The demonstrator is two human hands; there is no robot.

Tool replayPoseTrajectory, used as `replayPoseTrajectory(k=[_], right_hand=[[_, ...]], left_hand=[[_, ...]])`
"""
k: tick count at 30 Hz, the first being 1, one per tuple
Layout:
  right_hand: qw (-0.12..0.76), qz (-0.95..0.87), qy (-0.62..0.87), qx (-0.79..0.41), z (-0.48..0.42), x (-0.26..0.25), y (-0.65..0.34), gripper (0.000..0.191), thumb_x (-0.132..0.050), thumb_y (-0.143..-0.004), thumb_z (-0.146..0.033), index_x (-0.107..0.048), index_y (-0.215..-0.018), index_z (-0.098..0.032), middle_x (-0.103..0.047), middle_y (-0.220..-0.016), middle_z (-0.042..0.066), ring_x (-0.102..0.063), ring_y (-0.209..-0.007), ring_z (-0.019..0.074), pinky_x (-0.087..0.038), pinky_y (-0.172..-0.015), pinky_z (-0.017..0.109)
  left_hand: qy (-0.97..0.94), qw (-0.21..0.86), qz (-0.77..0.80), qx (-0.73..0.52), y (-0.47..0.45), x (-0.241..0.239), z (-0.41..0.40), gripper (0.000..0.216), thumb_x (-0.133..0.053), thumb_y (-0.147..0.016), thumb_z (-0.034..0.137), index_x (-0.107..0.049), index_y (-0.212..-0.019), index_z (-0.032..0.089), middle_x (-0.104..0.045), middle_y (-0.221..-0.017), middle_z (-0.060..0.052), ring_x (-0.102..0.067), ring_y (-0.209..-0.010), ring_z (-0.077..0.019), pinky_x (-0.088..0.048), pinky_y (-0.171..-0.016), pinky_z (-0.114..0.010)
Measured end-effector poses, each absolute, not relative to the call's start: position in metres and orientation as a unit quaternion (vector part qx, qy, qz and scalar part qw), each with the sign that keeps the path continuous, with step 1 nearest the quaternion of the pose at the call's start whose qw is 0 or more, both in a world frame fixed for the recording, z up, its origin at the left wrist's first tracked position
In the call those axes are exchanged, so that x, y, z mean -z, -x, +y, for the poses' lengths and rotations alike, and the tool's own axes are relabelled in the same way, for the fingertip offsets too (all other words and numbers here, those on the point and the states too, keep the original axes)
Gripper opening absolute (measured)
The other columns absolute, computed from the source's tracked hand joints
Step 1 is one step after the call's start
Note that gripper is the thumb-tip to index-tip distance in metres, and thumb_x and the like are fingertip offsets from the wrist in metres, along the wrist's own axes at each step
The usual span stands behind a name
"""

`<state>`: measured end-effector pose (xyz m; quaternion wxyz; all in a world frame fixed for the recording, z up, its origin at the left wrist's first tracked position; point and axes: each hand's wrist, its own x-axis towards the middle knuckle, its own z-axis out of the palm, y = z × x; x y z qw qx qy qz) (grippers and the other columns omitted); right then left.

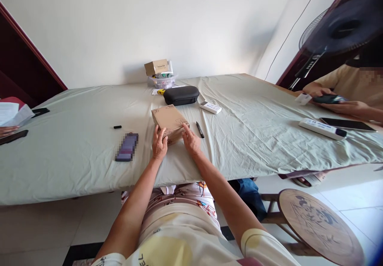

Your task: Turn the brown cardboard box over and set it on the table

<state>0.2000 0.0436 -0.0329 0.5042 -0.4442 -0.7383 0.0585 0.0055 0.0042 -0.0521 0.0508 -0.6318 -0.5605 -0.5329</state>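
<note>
A brown cardboard box (169, 116) with dark line drawings on it lies on the cloth-covered table in front of me. My left hand (159, 143) grips its near left corner, with the thumb against the near side. At the near right corner, my right hand (190, 139) rests its fingers on the box's edge and side. To the right of the box lies a black marker pen (200, 130). A small black cap (117, 127) and a smartphone (127, 147) with a blurred screen are on the left.
Behind the box are a black zip case (181, 95), a white handheld device (210, 107) and a plastic basket (163, 82) under a small carton (156, 67). Another person (344, 94) sits at the right, near a fan (338, 28). A wooden stool (320, 226) stands below.
</note>
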Motion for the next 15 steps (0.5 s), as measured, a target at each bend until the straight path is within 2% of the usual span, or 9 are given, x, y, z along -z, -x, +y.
replayPoseTrajectory(k=[3,5,9,12,15], right_hand=[[0.568,-0.653,0.496,-0.072,0.056,0.035,-0.212,0.059,-0.040,-0.106,-0.060,-0.063,-0.143,-0.021,-0.075,-0.090,0.005,-0.066,-0.073,0.0186,-0.054,-0.072,0.030],[0.580,-0.633,0.508,-0.078,0.061,0.036,-0.216,0.058,-0.040,-0.105,-0.064,-0.069,-0.128,-0.020,-0.075,-0.092,0.006,-0.066,-0.072,0.0185,-0.053,-0.071,0.030],[0.522,-0.687,0.491,-0.125,0.059,0.035,-0.215,0.060,-0.033,-0.105,-0.067,-0.071,-0.097,-0.022,-0.075,-0.089,0.009,-0.068,-0.076,0.0214,-0.053,-0.072,0.032],[0.478,-0.729,0.455,-0.181,0.053,0.034,-0.211,0.058,-0.033,-0.105,-0.069,-0.068,-0.092,-0.024,-0.072,-0.078,0.004,-0.068,-0.072,0.0195,-0.052,-0.069,0.029],[0.440,-0.776,0.400,-0.208,0.043,0.033,-0.205,0.057,-0.038,-0.104,-0.072,-0.068,-0.094,-0.023,-0.072,-0.076,0.002,-0.067,-0.068,0.0163,-0.052,-0.068,0.026]], left_hand=[[0.613,0.032,-0.564,0.552,0.000,0.052,0.005,0.046,-0.041,-0.108,0.042,-0.060,-0.144,0.021,-0.052,-0.160,-0.017,-0.048,-0.152,-0.0274,-0.041,-0.127,-0.048],[0.608,0.022,-0.561,0.562,0.003,0.051,0.005,0.046,-0.040,-0.108,0.041,-0.057,-0.146,0.022,-0.056,-0.157,-0.016,-0.051,-0.150,-0.0266,-0.041,-0.126,-0.047],[0.597,0.009,-0.564,0.570,0.005,0.050,0.005,0.048,-0.037,-0.109,0.038,-0.052,-0.151,0.020,-0.062,-0.152,-0.015,-0.056,-0.145,-0.0241,-0.045,-0.123,-0.042],[0.575,0.014,-0.579,0.577,0.007,0.049,0.006,0.049,-0.035,-0.108,0.032,-0.052,-0.152,0.018,-0.061,-0.152,-0.015,-0.056,-0.145,-0.0239,-0.043,-0.125,-0.041],[0.552,0.038,-0.608,0.569,0.009,0.047,0.006,0.051,-0.038,-0.105,0.028,-0.056,-0.151,0.017,-0.056,-0.156,-0.018,-0.052,-0.148,-0.0282,-0.038,-0.127,-0.047]])
